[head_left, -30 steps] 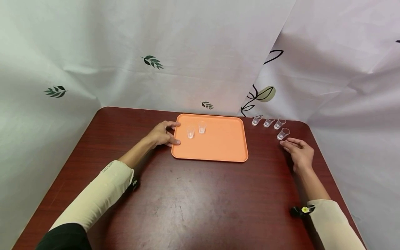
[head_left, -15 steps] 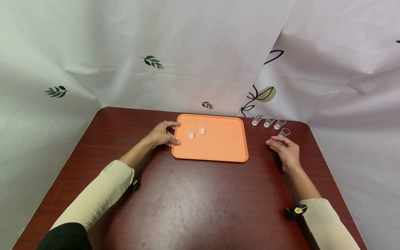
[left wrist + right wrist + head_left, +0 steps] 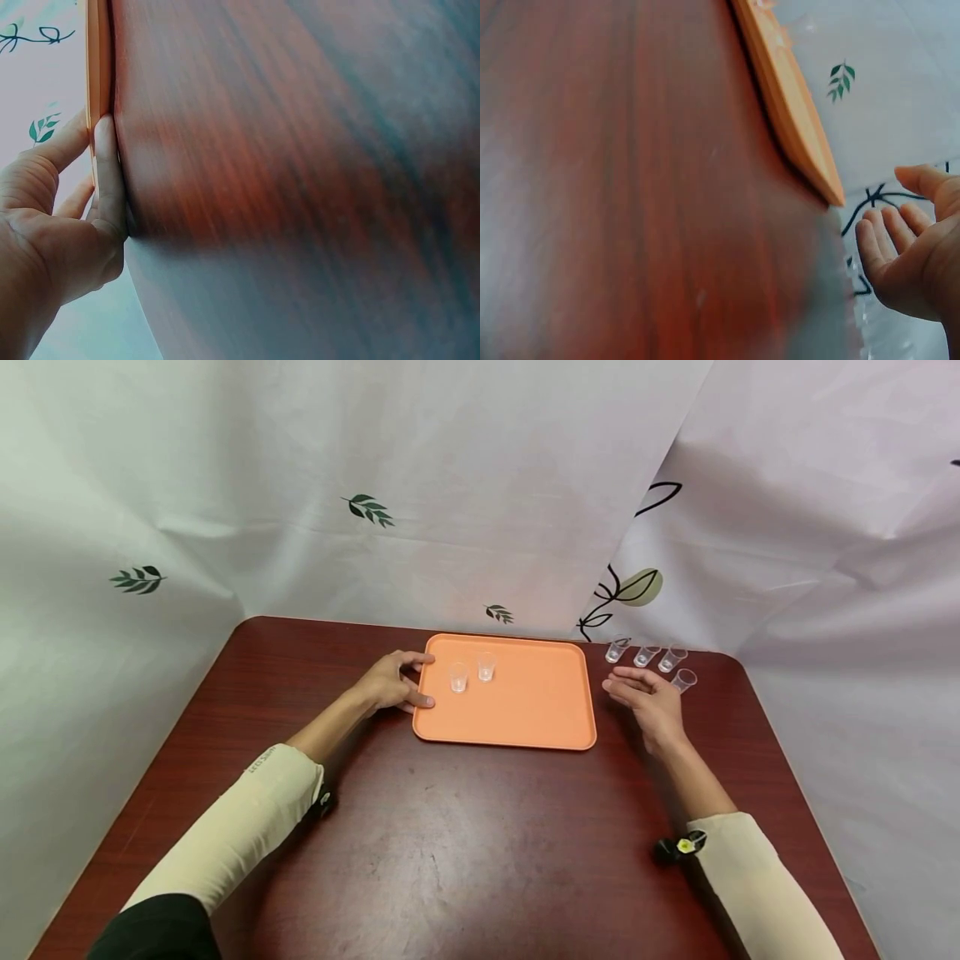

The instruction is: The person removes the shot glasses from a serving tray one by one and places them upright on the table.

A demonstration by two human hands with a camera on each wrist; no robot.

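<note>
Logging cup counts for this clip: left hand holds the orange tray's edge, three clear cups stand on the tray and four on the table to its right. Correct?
Not quite. The head view shows two clear cups on the orange tray, not three. The left hand does hold its edge, and four cups stand on the table to its right.

Dark wooden table (image 3: pixel 465 827) before leaf-printed white sheets (image 3: pixel 360 485)
</note>
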